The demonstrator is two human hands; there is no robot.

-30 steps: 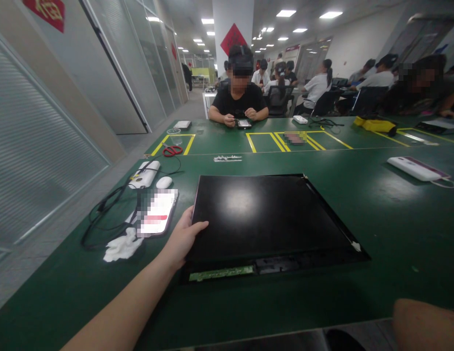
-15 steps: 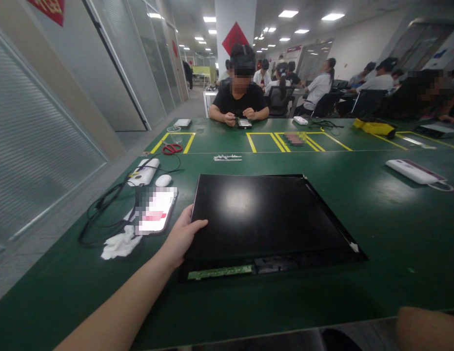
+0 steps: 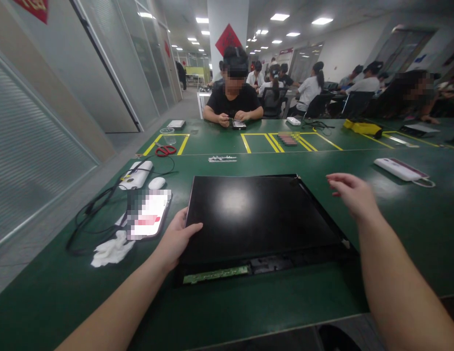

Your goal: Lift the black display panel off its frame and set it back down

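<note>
A flat black display panel (image 3: 256, 214) lies on the green table, a green circuit board strip (image 3: 215, 274) along its near edge. Its left edge is gripped by my left hand (image 3: 181, 239), thumb on top and fingers mostly hidden at the side. A little beyond the panel's right edge, my right hand (image 3: 351, 192) hovers over the table with loosely bent fingers and nothing visible in them. Small pale tabs (image 3: 345, 243) sit at the right-hand corners of the panel.
Left of the panel lie a lit phone (image 3: 149, 214), crumpled tissue (image 3: 113, 249), a white oval case (image 3: 157, 183), black cables and a white power bank (image 3: 137, 174). Red scissors (image 3: 166, 150) lie farther off. A person in black (image 3: 232, 97) works opposite. Another white device (image 3: 402, 169) rests at right.
My right hand has come up from the lower right to beside the panel's far right corner. My left hand keeps its grip. The whole view has shifted slightly.
</note>
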